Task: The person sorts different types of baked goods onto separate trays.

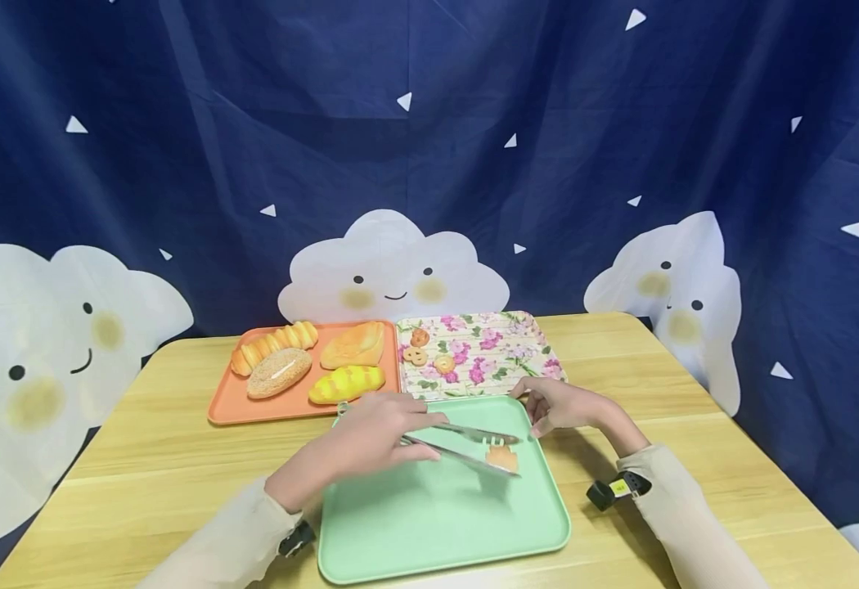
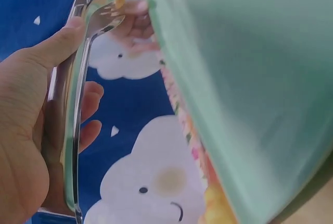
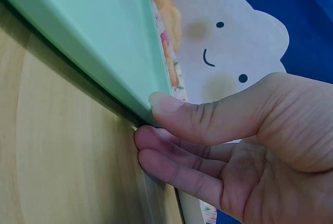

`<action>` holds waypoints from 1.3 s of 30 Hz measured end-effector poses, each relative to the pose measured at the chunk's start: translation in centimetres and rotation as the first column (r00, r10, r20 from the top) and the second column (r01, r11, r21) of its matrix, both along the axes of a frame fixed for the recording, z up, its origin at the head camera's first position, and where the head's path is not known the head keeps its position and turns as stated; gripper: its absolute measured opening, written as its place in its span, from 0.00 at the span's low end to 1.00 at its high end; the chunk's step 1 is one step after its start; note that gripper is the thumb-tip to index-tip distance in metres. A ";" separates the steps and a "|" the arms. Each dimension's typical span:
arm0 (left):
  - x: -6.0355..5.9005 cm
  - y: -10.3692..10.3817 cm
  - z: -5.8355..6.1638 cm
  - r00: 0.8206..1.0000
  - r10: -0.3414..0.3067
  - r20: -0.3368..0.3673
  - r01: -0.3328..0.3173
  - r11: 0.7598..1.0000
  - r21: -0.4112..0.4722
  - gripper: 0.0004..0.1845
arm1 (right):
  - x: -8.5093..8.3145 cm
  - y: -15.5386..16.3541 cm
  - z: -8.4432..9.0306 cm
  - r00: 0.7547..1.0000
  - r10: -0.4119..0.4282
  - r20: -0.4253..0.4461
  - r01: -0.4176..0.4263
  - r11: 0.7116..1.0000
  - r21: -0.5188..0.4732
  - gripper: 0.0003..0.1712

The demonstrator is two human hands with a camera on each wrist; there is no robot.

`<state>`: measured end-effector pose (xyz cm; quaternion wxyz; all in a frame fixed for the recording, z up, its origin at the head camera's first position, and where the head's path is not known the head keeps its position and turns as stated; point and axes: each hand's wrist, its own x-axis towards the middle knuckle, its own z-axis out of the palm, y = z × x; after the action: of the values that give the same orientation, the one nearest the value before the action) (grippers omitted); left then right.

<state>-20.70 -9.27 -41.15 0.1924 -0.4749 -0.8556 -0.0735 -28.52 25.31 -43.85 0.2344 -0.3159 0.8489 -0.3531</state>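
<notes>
My left hand [image 1: 378, 433] grips a pair of metal tongs [image 2: 70, 109], thumb on one arm and fingers curled round the other. The tongs reach rightward over a light green tray [image 1: 444, 523]. Between their tips sits a small brown biscuit [image 1: 501, 458], close over the tray's right part. With my right hand [image 1: 565, 405] I pinch the tray's far right corner. In the right wrist view the thumb [image 3: 177, 112] lies on the rim and the fingers [image 3: 177, 169] are curled at the underside by the wooden table.
Behind on the left, an orange tray [image 1: 227, 405] bears several bread pieces, including a yellow loaf [image 1: 347, 384] and a seeded roll [image 1: 279, 374]. Beside it a floral tray [image 1: 503, 352] carries small biscuits [image 1: 416, 356]. A blue curtain [image 1: 459, 180] hangs behind the wooden table [image 1: 142, 491].
</notes>
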 end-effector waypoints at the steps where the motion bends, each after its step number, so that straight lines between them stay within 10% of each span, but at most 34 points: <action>1: -0.2 -0.1 0.2 1.000 0.016 -0.013 -0.016 1.000 0.010 0.25 | 0.0 0.0 0.0 1.000 -0.002 -0.002 0.002 1.000 0.002 0.32; 7: -1.6 -0.8 1.9 0.988 0.102 -0.114 -0.089 0.989 0.117 0.24 | 0.2 -0.1 0.2 1.000 -0.020 0.010 0.020 1.000 0.010 0.32; 15: -4.2 -0.4 3.3 0.928 0.259 -0.266 -0.199 0.952 0.232 0.23 | 0.2 0.0 0.1 1.000 -0.020 0.010 0.020 1.000 0.007 0.33; 27: -8.0 0.8 2.7 0.874 0.479 -0.078 -0.447 0.857 0.258 0.25 | 0.2 -0.1 0.2 1.000 -0.008 0.003 0.008 1.000 -0.005 0.33; 39: -11.5 1.9 0.1 0.773 0.634 0.027 -0.634 0.768 0.094 0.27 | 0.4 -0.2 0.2 0.999 -0.032 0.013 0.032 0.999 0.005 0.33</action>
<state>-32.18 -7.40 -41.04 0.2315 -0.1488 -0.9604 -0.0446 -28.16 25.13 -43.63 0.2351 -0.2995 0.8531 -0.3568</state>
